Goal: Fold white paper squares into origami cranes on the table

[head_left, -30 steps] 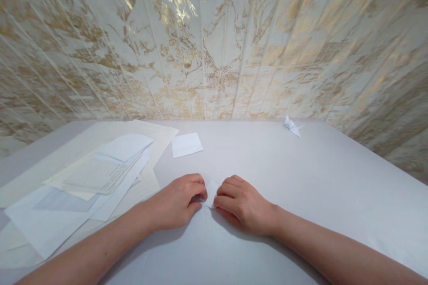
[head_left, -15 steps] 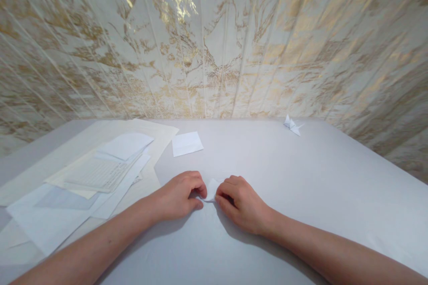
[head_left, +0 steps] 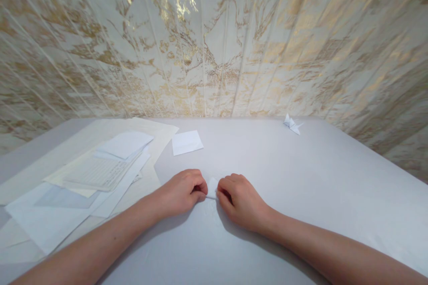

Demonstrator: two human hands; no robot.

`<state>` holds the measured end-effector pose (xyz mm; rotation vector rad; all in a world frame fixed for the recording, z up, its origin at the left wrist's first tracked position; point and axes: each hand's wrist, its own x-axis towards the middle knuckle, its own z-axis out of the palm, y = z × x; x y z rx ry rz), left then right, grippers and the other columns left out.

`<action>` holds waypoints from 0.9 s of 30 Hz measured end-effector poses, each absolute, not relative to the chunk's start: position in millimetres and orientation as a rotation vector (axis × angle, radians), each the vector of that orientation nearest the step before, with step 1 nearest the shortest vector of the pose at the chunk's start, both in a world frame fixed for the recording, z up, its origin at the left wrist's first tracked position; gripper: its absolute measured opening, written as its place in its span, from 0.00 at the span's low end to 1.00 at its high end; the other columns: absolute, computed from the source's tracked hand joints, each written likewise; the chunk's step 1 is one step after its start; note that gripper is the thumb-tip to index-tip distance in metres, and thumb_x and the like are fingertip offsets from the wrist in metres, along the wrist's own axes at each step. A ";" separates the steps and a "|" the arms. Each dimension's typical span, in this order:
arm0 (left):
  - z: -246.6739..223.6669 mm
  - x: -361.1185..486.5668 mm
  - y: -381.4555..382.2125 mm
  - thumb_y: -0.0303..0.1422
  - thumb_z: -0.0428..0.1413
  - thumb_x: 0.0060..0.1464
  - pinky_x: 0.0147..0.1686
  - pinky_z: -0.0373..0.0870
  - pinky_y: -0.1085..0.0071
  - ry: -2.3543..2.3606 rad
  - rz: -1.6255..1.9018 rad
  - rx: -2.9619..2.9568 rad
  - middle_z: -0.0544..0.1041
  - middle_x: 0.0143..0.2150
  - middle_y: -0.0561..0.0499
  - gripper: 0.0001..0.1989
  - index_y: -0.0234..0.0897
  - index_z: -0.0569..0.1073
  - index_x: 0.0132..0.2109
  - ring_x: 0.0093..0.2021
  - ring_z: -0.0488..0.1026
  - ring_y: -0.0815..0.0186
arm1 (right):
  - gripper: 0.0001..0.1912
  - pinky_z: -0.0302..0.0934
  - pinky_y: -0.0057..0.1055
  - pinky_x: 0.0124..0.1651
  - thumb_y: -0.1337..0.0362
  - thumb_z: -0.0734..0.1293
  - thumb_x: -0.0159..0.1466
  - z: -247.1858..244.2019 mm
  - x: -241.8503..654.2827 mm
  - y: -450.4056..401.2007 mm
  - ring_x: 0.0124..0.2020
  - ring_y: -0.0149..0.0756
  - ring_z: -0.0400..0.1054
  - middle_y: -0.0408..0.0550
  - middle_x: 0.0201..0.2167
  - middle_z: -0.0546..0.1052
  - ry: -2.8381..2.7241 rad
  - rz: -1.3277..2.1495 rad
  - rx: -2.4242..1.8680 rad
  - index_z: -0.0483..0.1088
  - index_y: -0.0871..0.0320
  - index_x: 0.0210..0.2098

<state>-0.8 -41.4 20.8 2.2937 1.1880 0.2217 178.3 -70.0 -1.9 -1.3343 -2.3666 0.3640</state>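
Note:
A small piece of folded white paper (head_left: pixel 211 188) lies on the pale table between my two hands, its upper tip pointing toward the wall. My left hand (head_left: pixel 187 192) pinches its left end between thumb and fingers. On the other side, my right hand (head_left: pixel 239 198) is closed around the right end, with the fingertips pressed together. Both hands rest low on the table, and their fingers hide much of the paper's sides.
To the left lies a spread of loose papers (head_left: pixel 67 240), with a lined, handwritten sheet (head_left: pixel 100 171) among them. A small white sheet (head_left: pixel 187 143) sits beyond my hands. A folded paper crane (head_left: pixel 292 124) stands at the back right, near the gold-patterned wall (head_left: pixel 214 53).
My left thumb has closed up against the fingers on the paper's left end. The paper's near edge, curved before, now looks flatter and straighter. The right hand has barely shifted.

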 end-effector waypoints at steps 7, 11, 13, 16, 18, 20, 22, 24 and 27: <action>17.8 4.2 -44.0 0.23 0.49 0.47 0.35 0.62 0.70 1.255 0.221 2.323 0.69 0.28 0.51 0.08 0.35 0.70 0.25 0.32 0.67 0.66 | 0.08 0.50 0.29 0.32 0.72 0.59 0.58 -1.5 176.8 -70.1 0.26 0.32 0.59 0.45 0.21 0.69 -2.408 0.299 -1.369 0.66 0.59 0.23; 17.6 8.0 -47.0 0.23 0.48 0.48 0.34 0.62 0.69 1.318 0.219 2.346 0.69 0.27 0.50 0.09 0.35 0.69 0.24 0.32 0.67 0.65 | 0.08 0.49 0.29 0.32 0.71 0.59 0.58 -1.6 176.6 -69.5 0.26 0.32 0.60 0.45 0.21 0.69 -2.423 0.285 -1.380 0.65 0.59 0.23; 18.4 9.7 -48.6 0.24 0.48 0.48 0.35 0.62 0.68 1.351 0.207 2.359 0.69 0.28 0.49 0.08 0.35 0.69 0.25 0.32 0.67 0.64 | 0.08 0.49 0.29 0.32 0.71 0.60 0.58 -1.7 176.6 -69.2 0.26 0.32 0.60 0.45 0.21 0.69 -2.429 0.283 -1.386 0.65 0.59 0.23; 18.9 11.6 -50.7 0.25 0.48 0.49 0.35 0.62 0.66 1.382 0.191 2.385 0.69 0.29 0.48 0.07 0.34 0.69 0.26 0.33 0.67 0.63 | 0.08 0.49 0.29 0.32 0.71 0.59 0.58 -1.7 176.4 -69.0 0.26 0.32 0.59 0.45 0.21 0.69 -2.437 0.274 -1.386 0.66 0.60 0.23; 18.2 12.4 -51.7 0.25 0.48 0.50 0.35 0.63 0.66 1.396 0.179 2.410 0.69 0.29 0.47 0.08 0.34 0.69 0.26 0.34 0.67 0.62 | 0.08 0.49 0.29 0.32 0.71 0.59 0.58 -1.5 176.2 -69.2 0.26 0.32 0.59 0.45 0.21 0.69 -2.444 0.261 -1.384 0.66 0.59 0.23; 17.3 13.2 -52.4 0.26 0.48 0.51 0.35 0.63 0.65 1.408 0.167 2.436 0.69 0.30 0.47 0.08 0.34 0.69 0.27 0.34 0.67 0.61 | 0.08 0.48 0.29 0.32 0.71 0.59 0.58 -1.1 175.8 -69.6 0.26 0.32 0.59 0.45 0.21 0.69 -2.449 0.249 -1.388 0.65 0.59 0.23; 16.7 14.0 -52.8 0.26 0.48 0.51 0.36 0.63 0.65 1.424 0.156 2.448 0.70 0.30 0.47 0.08 0.35 0.69 0.27 0.34 0.68 0.60 | 0.08 0.48 0.29 0.32 0.71 0.59 0.58 -0.4 175.2 -69.9 0.25 0.32 0.59 0.45 0.21 0.69 -2.455 0.252 -1.391 0.65 0.59 0.23; 16.8 14.9 -53.1 0.27 0.48 0.51 0.35 0.63 0.65 1.436 0.143 2.445 0.70 0.30 0.47 0.08 0.35 0.69 0.27 0.34 0.68 0.60 | 0.08 0.48 0.29 0.32 0.72 0.60 0.57 0.5 174.9 -70.3 0.26 0.32 0.59 0.45 0.21 0.69 -2.455 0.272 -1.400 0.65 0.59 0.23; 17.4 15.8 -53.6 0.26 0.48 0.51 0.35 0.63 0.64 1.441 0.132 2.445 0.69 0.30 0.46 0.07 0.34 0.69 0.27 0.34 0.68 0.60 | 0.07 0.47 0.30 0.32 0.71 0.60 0.57 2.0 176.0 -70.3 0.27 0.32 0.59 0.44 0.22 0.69 -2.424 0.316 -1.436 0.64 0.59 0.23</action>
